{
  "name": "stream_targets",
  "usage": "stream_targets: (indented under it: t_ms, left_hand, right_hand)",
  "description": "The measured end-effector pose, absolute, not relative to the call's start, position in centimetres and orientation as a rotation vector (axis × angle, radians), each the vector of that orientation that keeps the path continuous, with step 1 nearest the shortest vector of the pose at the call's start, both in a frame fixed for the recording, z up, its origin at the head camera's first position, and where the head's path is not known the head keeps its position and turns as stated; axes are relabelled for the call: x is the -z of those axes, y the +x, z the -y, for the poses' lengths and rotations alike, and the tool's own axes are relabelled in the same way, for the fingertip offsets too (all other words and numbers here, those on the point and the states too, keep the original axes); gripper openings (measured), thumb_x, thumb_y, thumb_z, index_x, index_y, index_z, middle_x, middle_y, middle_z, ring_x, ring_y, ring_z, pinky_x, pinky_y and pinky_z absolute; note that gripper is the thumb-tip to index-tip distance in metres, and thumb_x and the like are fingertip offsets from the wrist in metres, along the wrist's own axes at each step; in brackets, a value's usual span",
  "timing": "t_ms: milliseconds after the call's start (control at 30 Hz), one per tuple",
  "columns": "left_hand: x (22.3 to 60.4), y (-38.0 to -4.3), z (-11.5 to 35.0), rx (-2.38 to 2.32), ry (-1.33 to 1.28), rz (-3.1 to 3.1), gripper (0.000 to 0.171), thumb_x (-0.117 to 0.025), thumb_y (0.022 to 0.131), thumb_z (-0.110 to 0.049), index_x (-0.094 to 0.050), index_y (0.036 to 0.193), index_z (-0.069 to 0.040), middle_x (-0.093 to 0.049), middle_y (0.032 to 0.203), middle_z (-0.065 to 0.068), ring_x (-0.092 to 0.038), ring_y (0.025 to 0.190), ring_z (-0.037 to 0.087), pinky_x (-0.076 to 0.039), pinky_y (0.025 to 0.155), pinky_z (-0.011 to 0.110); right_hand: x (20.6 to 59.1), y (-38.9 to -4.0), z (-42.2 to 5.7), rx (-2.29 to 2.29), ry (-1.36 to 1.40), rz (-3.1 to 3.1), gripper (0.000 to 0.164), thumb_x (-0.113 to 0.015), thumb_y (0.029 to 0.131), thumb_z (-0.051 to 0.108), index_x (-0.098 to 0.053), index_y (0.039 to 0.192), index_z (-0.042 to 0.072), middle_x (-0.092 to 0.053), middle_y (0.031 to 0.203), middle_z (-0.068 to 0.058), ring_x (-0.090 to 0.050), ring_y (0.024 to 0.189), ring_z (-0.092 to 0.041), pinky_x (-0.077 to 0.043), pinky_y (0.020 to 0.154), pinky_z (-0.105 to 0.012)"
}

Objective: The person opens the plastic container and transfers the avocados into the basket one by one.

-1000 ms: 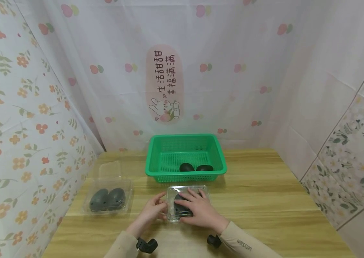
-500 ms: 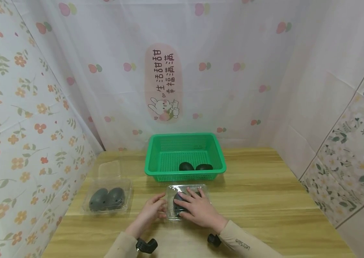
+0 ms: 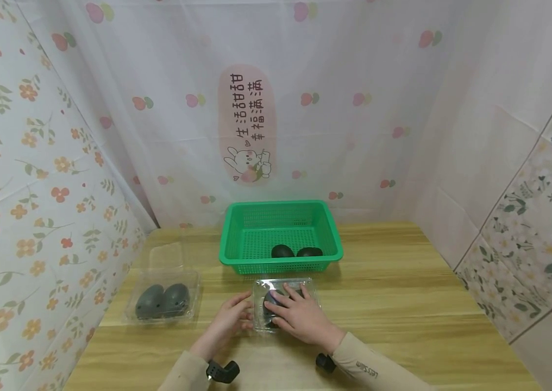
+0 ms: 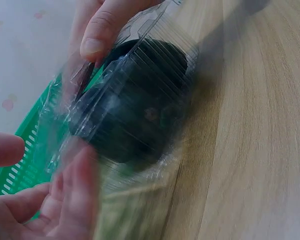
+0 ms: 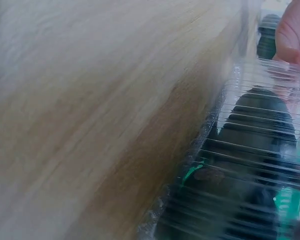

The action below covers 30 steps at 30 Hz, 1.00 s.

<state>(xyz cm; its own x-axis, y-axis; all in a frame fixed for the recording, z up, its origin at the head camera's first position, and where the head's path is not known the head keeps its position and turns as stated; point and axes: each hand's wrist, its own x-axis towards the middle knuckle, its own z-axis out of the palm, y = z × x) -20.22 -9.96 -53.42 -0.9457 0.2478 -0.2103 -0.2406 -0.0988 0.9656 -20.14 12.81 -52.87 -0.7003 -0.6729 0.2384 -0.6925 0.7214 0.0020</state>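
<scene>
A clear plastic clamshell box (image 3: 262, 287) stands on the table in front of me, its lid lying over dark green avocados (image 3: 269, 300). Across its top my right hand (image 3: 302, 320) rests with fingers spread. My left hand (image 3: 229, 320) is at the box's left side, fingers loosely bent and near or touching the wall; blur in the left wrist view hides the exact contact. That view has the left fingers (image 4: 75, 190) close to the box and the right thumb (image 4: 95, 46) at its upper edge. Through the ribbed plastic, avocados (image 5: 262, 112) show in the right wrist view.
Behind the box is a green plastic basket (image 3: 227, 260) holding two avocados (image 3: 282, 251). At the left, another clear box (image 3: 195, 288) with its lid raised contains two avocados (image 3: 176, 297). Patterned curtains (image 3: 183, 65) border the wooden table (image 3: 403, 304) at the back and sides.
The right hand's fingers have shifted slightly on the lid. The left hand stays beside the box, and the rest keeps its place.
</scene>
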Motion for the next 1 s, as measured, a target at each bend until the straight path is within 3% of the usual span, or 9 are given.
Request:
stream_targets:
  t_ms: [367, 600, 1000]
  left_hand:
    - [54.0, -20.3, 10.3, -2.115, 0.006, -1.863, 0.054, -0.050, 0.093, -0.009, -0.035, 0.140, 0.014, -0.055, 0.090, 0.007, -0.055, 0.073, 0.014, -0.054, 0.062, 0.025]
    - [54.3, -20.1, 10.4, -2.105, 0.069, -1.863, 0.059, -0.050, 0.089, 0.001, -0.030, 0.143, 0.014, -0.053, 0.105, 0.013, -0.055, 0.076, 0.014, -0.054, 0.064, 0.026]
    - [54.5, -20.3, 10.3, -2.089, 0.090, -1.839, 0.068, -0.058, 0.087, 0.006, -0.024, 0.146, 0.011, -0.048, 0.097, 0.008, -0.053, 0.068, 0.011, -0.053, 0.059, 0.025]
  right_hand:
    - [52.9, -20.5, -12.9, -0.234, 1.088, 2.693, 0.040, -0.040, 0.103, 0.043, -0.057, 0.137, 0.030, -0.052, 0.140, 0.002, -0.040, 0.134, -0.033, -0.031, 0.103, -0.066]
    - [52.1, -20.4, -13.1, -0.384, 1.093, 2.734, 0.044, -0.036, 0.104, 0.045, -0.056, 0.138, 0.026, -0.051, 0.141, 0.001, -0.041, 0.133, -0.035, -0.026, 0.105, -0.067]
    - [50.9, -21.0, -13.2, -0.729, 1.031, 2.850, 0.045, -0.036, 0.104, 0.043, -0.057, 0.138, 0.022, -0.051, 0.140, 0.003, -0.038, 0.134, -0.037, -0.020, 0.107, -0.068]
